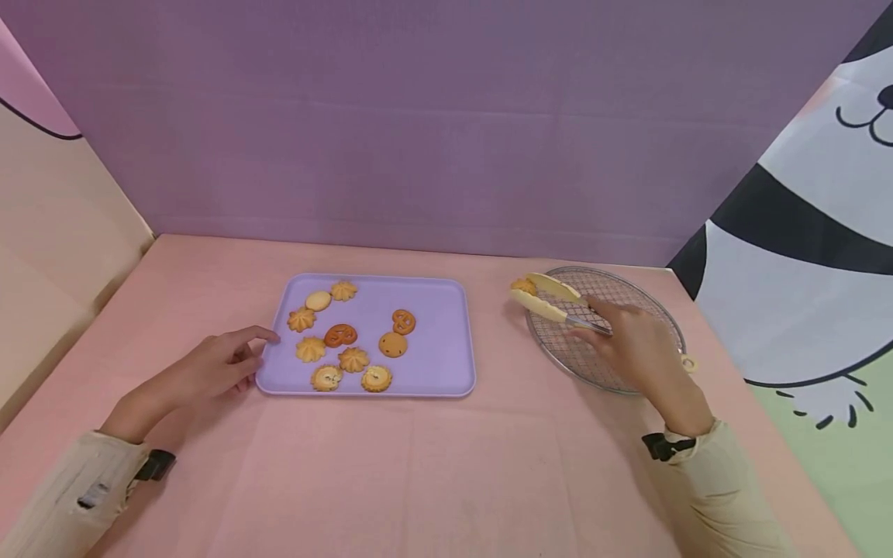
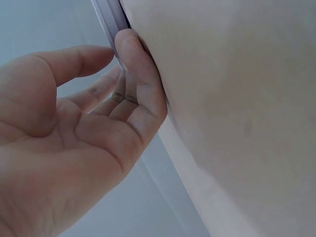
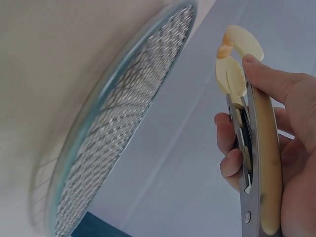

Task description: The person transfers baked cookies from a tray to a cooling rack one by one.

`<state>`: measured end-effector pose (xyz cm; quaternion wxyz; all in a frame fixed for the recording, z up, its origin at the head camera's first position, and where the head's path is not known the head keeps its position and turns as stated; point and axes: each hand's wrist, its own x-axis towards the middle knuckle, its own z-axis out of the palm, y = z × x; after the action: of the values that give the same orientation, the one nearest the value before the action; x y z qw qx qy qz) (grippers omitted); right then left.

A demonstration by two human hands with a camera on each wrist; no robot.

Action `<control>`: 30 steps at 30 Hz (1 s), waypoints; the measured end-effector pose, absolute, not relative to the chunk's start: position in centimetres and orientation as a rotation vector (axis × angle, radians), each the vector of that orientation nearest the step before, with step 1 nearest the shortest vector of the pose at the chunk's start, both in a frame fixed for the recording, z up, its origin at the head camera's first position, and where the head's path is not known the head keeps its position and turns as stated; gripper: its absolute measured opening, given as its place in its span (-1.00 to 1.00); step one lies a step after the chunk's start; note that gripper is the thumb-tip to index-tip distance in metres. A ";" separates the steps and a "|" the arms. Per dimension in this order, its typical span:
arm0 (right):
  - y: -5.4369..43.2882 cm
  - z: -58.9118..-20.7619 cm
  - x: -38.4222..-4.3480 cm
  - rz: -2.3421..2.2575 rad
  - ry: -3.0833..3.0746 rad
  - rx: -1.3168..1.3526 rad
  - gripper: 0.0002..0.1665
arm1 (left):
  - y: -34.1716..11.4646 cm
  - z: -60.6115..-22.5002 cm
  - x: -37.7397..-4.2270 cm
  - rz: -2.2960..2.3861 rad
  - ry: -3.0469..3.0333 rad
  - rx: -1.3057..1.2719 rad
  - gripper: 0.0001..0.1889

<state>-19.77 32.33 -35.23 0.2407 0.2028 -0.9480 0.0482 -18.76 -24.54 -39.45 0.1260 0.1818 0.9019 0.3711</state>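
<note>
In the head view, my left hand is at the left edge of a lilac tray; its thumb and fingers meet at the tray's rim in the left wrist view. Several cookies lie on the tray, among them a pretzel-shaped one, a round one and a flower-shaped one. My right hand grips tongs with cream tips and metal sides. Between the tips sits a golden flower-shaped cookie, held near the left rim of a round wire rack.
The rack has a small ring at its right side. Pink cloth covers the table, and a purple backdrop rises behind it. A panda-patterned panel stands on the right.
</note>
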 end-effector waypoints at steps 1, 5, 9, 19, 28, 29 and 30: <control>32.5 -35.3 -19.9 0.127 -2.599 0.548 -0.35 | -24.6 -39.5 -18.8 1.079 2.626 0.525 -0.60; 33.2 -35.5 -20.1 0.121 -2.617 0.509 -0.36 | -24.8 -39.5 -18.8 1.075 2.623 0.515 -0.60; 34.0 -35.7 -20.3 0.124 -2.630 0.463 -0.38 | -24.8 -39.6 -18.8 1.074 2.628 0.525 -0.60; 35.6 -36.5 -20.7 0.107 -2.699 0.340 -0.37 | -24.8 -39.7 -18.8 1.095 2.624 0.542 -0.62; 36.7 -36.9 -20.9 0.135 -2.768 0.274 -0.40 | -24.9 -39.8 -18.9 1.078 2.635 0.520 -0.62; 36.7 -37.0 -20.9 0.134 -2.773 0.270 -0.40 | -24.9 -39.7 -18.9 1.081 2.631 0.509 -0.62; 36.8 -37.0 -20.9 0.133 -2.776 0.268 -0.40 | -24.9 -39.7 -18.9 1.083 2.627 0.508 -0.62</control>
<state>-20.94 36.82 -37.02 0.1738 0.0947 -0.9791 0.0470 -18.91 -24.86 -39.73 0.1272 0.1745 0.9027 0.3721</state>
